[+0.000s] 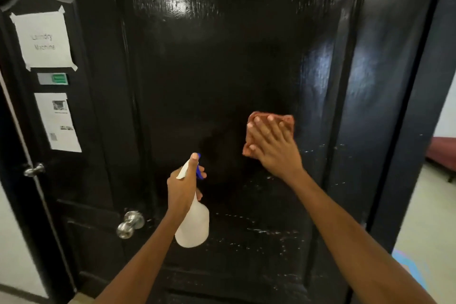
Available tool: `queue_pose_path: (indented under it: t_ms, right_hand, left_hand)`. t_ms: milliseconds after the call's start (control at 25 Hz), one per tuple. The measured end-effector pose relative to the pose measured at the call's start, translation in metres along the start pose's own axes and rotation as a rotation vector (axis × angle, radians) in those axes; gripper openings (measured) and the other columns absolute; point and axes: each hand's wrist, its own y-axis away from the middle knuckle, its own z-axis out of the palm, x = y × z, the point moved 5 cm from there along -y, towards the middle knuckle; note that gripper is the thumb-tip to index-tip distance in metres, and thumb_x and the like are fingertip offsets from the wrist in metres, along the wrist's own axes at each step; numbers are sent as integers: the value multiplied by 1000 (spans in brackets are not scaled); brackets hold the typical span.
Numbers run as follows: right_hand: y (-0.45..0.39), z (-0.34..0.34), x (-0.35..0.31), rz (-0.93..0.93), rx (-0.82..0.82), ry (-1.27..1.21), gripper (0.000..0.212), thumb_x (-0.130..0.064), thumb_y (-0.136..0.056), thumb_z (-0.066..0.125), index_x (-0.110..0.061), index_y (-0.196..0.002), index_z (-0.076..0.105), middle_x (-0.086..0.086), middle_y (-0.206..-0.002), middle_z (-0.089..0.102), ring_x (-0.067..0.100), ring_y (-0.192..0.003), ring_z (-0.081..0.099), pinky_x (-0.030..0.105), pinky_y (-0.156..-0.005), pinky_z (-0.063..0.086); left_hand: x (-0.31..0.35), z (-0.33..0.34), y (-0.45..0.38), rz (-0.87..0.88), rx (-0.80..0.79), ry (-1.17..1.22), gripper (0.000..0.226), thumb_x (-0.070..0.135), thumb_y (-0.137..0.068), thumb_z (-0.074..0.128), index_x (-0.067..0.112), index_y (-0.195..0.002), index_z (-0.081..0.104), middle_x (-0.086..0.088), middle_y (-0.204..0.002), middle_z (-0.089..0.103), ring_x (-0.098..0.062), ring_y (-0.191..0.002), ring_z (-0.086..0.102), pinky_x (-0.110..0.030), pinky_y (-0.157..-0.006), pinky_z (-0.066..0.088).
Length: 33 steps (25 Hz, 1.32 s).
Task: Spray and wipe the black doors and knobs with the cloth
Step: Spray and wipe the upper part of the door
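1. The right hand [269, 143] lies flat, fingers straight and spread, pressing a folded orange-brown cloth [286, 121] against the middle panel of the black door [222, 69].
2. The left hand [183, 185], at 8 o'clock from the cloth, is curled round the neck of a white spray bottle [195, 224], thumb on top of the head and fingers by the blue trigger [200, 173], nozzle aimed at the panel.
3. Above the cloth, toward 12 o'clock, the panel gleams evenly; I judge that part wiped.
4. Toward 6 o'clock, white specks and streaks dot the lower panel, so that stretch seems left to do.
5. The door's chrome knob [130, 223], at 8 o'clock from the bottle, looks untouched, though I cannot tell.
6. Further toward 9 o'clock, the laundry door [81, 131] with taped paper notices [43, 39] and its lever handle [34, 169] remain to be checked.
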Motion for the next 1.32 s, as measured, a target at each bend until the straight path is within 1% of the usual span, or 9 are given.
queue_pose_path:
  t_ms: [160,280,360,440,600,680,880,1080,1320]
  right_hand:
    - [22,-33,88,384,98,-22,68,-49,-110,33,-18,-166,12,8,-174,5,34,-160,2,52,-129,3]
    - [53,-14,52,525,72,-115,68,-46,-110,31,-14,-166,10,14,-173,3,39,-159,0,56,-128,-1]
    - [67,15,-5,380,-12,-169,68,-44,-109,36,-16,-166,11,12,-173,3,40,-159,-4,58,-127,-2]
    - [86,46,-65,131,-138,-201,74,-40,-106,50,-22,-166,12,7,-174,2,34,-159,-13,57,-127,1]
    - [134,93,-148,-415,-469,-180,85,-29,-103,54,-26,-166,-4,-3,-171,-18,19,-153,-32,45,-121,-20]
    - [143,99,-144,-475,-464,-147,87,-31,-104,53,-26,-165,-9,-3,-170,-22,18,-153,-32,43,-121,-24]
    - [125,65,-57,-173,-209,-66,66,-43,-109,38,-24,-166,11,1,-174,3,24,-160,-9,43,-127,-12]
    - [73,-7,68,214,-17,-31,69,-53,-109,33,-21,-166,14,4,-174,4,32,-160,3,50,-129,2]
    - [-19,-76,153,393,116,19,71,-55,-109,27,-14,-166,12,9,-174,7,32,-160,3,52,-129,2]
  left_hand:
    - [27,35,7,41,-33,1,61,67,-86,52,10,-88,72,-4,-83,75,-18,-42,57,-25,-42,48]
    - [30,36,19,54,-39,-21,60,65,-89,52,9,-85,71,-4,-83,74,-18,-42,56,-25,-42,48]
    - [24,26,28,40,-23,-24,60,65,-90,52,8,-85,71,-4,-82,75,-19,-41,55,-26,-42,48]
    - [10,14,37,12,5,-31,57,63,-91,53,9,-87,72,-5,-82,75,-19,-40,54,-26,-41,47]
    - [-31,-4,55,-54,50,-30,54,63,-90,52,13,-92,73,-7,-83,76,-22,-43,57,-28,-42,48]
    - [-47,-1,61,-84,55,-30,56,63,-89,51,11,-96,73,-9,-83,76,-21,-44,58,-28,-42,48]
    - [-46,39,58,-119,-7,-3,57,62,-88,52,9,-96,72,-8,-83,76,-21,-44,56,-28,-42,47]
    - [-18,97,43,-122,-88,26,52,57,-89,57,8,-91,74,-9,-83,76,-20,-43,56,-26,-40,45]
    - [55,159,30,34,-208,39,53,62,-91,53,13,-88,74,-3,-80,75,-27,-47,58,-26,-41,46]
